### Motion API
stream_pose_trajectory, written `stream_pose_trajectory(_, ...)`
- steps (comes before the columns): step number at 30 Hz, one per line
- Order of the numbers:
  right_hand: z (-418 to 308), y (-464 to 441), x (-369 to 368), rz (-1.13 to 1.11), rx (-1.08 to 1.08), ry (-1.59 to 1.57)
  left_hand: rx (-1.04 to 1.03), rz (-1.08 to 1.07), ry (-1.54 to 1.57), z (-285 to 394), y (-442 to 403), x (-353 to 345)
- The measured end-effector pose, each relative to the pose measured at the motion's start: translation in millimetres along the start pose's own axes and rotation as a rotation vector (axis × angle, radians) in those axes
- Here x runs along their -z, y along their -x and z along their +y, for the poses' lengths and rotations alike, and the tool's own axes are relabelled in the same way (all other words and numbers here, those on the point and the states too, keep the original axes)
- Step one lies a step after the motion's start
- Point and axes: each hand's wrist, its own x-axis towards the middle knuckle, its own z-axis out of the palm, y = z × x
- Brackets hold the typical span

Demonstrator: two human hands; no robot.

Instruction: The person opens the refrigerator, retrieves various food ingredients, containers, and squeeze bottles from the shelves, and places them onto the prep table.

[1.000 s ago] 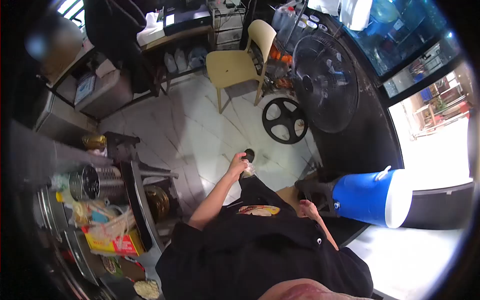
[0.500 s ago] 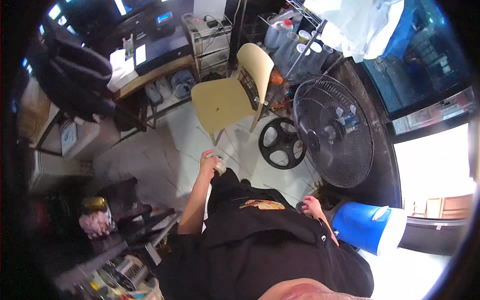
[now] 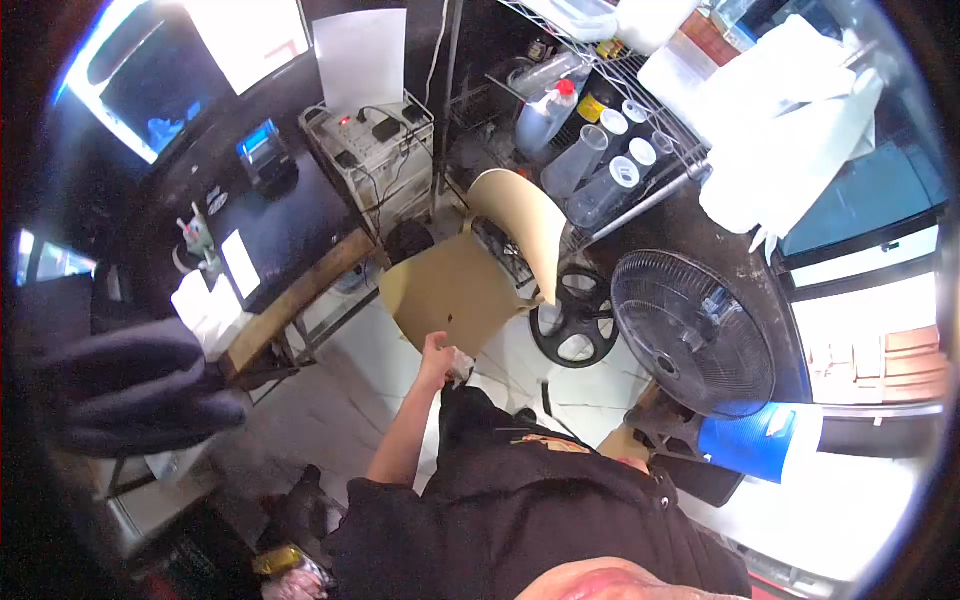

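Observation:
My left hand (image 3: pixel 437 356) hangs low in front of the yellow chair (image 3: pixel 430 290). Its fingers are closed on a small crumpled whitish, see-through thing (image 3: pixel 461 367), perhaps plastic; the exact kind is unclear. My right hand (image 3: pixel 632 464) is almost wholly hidden at the side of my black shirt, so its fingers do not show. Nearest to that side are a brown cardboard-like piece (image 3: pixel 612 455) on the floor and a blue drum-shaped cooler (image 3: pixel 745 442).
A black standing fan (image 3: pixel 690 335) rises at the right beside its round base (image 3: pixel 575 318). Behind the chair, a wire shelf (image 3: pixel 690 150) holds cups and bottles. At the left stand a dark desk (image 3: pixel 300 215) and a draped dark cloth (image 3: pixel 130 385).
The view has moved forward, toward the chair and desk. My left hand still holds the crumpled thing and now overlaps the chair seat's front. My right hand has slipped mostly out of sight.

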Motion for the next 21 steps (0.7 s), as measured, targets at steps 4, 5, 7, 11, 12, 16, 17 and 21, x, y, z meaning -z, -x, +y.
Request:
stream_pose_trajectory(4, -0.3, 27.6, -20.6, 0.049, -0.1, -0.065, 0.045, -0.132, -0.1, 29.6, -22.6, -4.5)
stream_pose_trajectory(5, -1.3, 31.5, -26.9, 0.062, -0.113, -0.08, 0.068, -0.161, -0.128, 38.7, -24.0, -8.2)
stream_pose_trajectory(7, -3.1, 36.4, -38.8, 0.084, -0.135, -0.105, 0.071, -0.252, -0.116, 42.7, -39.9, -12.9)
stream_pose_trajectory(11, 5.1, 42.1, -59.6, 0.116, -0.163, -0.148, 0.08, -0.27, -0.251, 72.4, -34.9, -37.7)
stream_pose_trajectory(12, 6.3, 50.1, -66.4, 0.119, -0.166, -0.155, 0.034, -0.278, -0.256, 61.7, -47.8, -39.9)
stream_pose_trajectory(16, 35.0, 64.1, -88.7, 0.135, -0.185, -0.186, -0.056, -0.311, -0.266, 65.2, -56.0, -51.6)
stream_pose_trajectory(17, 45.1, 66.9, -92.3, 0.137, -0.188, -0.192, -0.063, -0.323, -0.279, 64.6, -58.4, -54.4)
stream_pose_trajectory(21, 97.4, 77.7, -113.4, 0.143, -0.193, -0.233, -0.054, -0.416, -0.375, 67.9, -51.8, -64.0)
